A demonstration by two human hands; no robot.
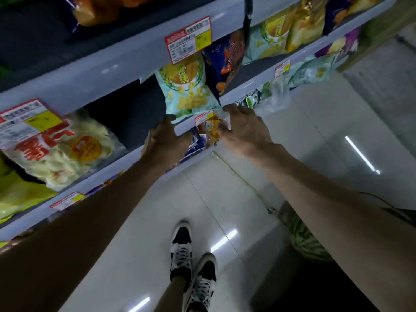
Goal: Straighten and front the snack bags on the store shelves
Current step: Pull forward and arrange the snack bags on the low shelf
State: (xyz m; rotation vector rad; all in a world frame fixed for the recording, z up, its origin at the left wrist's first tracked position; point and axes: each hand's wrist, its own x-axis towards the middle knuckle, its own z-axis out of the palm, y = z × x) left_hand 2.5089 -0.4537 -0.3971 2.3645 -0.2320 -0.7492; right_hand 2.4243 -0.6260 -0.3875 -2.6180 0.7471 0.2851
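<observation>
Between the two hands, at the centre of the frame, a small orange-yellow snack bag sits on the lower tier, just under the pale grey metal shelf lip and a red-and-yellow price tag. The right hand has its fingers curled round the right edge of that bag and grips it. The left hand shows only its back; its fingers bend out of sight under the lip beside a blue-and-white crinkled bag, so I cannot tell whether it holds anything (one fingertip touches the lip). Directly above stands a mint-green plastic bag printed with yellow puffs, tilted forward over the lip, with a dark blue bag with orange lettering touching its right side. At the left edge lies a clear bag of pale crackers with red lettering. Lower in the frame, black-and-white sneakers stand on the glossy white tiled floor, near a striped green watermelon.
</observation>
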